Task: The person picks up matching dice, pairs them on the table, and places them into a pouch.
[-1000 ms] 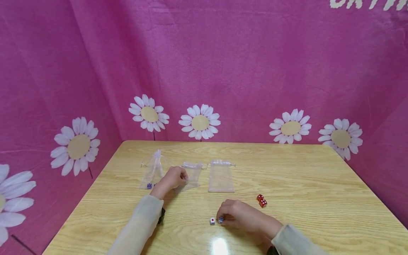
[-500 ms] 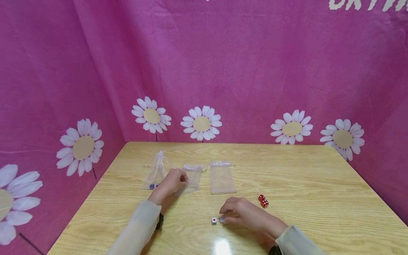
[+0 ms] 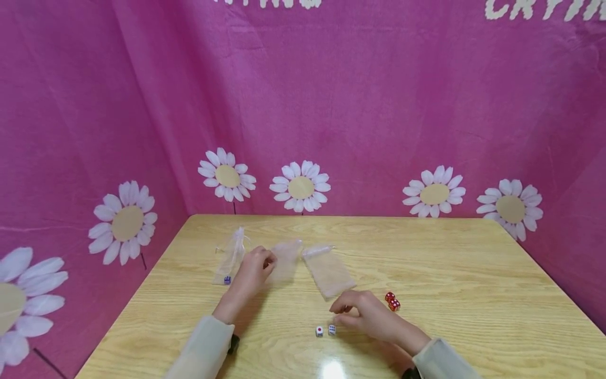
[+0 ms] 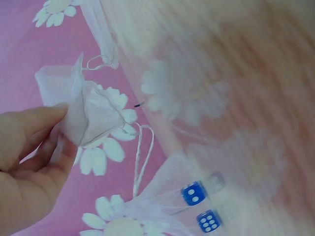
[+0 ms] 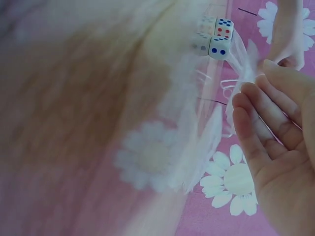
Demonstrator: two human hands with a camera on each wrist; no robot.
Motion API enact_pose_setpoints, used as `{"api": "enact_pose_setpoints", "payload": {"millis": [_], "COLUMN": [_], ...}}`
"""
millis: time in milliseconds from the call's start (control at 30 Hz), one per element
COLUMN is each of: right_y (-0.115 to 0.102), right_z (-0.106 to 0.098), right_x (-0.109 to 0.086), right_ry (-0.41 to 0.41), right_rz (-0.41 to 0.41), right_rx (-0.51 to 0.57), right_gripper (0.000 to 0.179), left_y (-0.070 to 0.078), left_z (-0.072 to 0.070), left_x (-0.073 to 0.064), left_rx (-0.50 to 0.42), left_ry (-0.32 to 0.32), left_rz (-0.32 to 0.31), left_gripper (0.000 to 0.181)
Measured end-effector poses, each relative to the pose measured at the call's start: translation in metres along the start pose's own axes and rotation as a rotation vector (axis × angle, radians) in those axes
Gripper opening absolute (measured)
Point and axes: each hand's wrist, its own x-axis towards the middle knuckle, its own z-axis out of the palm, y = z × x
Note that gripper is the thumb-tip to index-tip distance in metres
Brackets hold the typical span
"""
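My left hand (image 3: pixel 254 267) pinches a sheer whitish drawstring pouch (image 3: pixel 285 259), raised off the table in the left wrist view. To its left lies another sheer pouch (image 3: pixel 233 258) with two blue dice (image 4: pixel 193 193) inside; the hand hides one of them in the head view. My right hand (image 3: pixel 371 317) hovers with fingers loosely bent and apart, holding nothing. Just left of its fingertips two white dice, one with a red dot (image 3: pixel 319 331) and one with blue dots (image 3: pixel 332 330), sit side by side on the table.
A third sheer pouch (image 3: pixel 330 272) lies slanted between the hands on the wooden table (image 3: pixel 450 263). Two red dice (image 3: pixel 393 302) rest beyond the right hand. A pink curtain (image 3: pixel 369 116) printed with daisies stands behind the table and along its sides.
My left hand has raised the middle pouch, and the pouch to its right has swung askew. My right fingers have let go of the blue-dotted white die and spread apart.
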Motion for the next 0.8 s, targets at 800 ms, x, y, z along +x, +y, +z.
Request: {"api": "enact_pose_setpoints", "payload": {"millis": [800], "right_y": [0.006], "right_z": [-0.002], "right_x": [0.016], "right_ry": [0.003], "right_rz": [0.087], "right_rx": [-0.209], "right_gripper": [0.018], "left_y": [0.005], "left_z": [0.013], "left_x": [-0.004], "left_rx": [0.221], "left_ry": [0.134], "left_rz": [0.171], "left_gripper": [0.006]}}
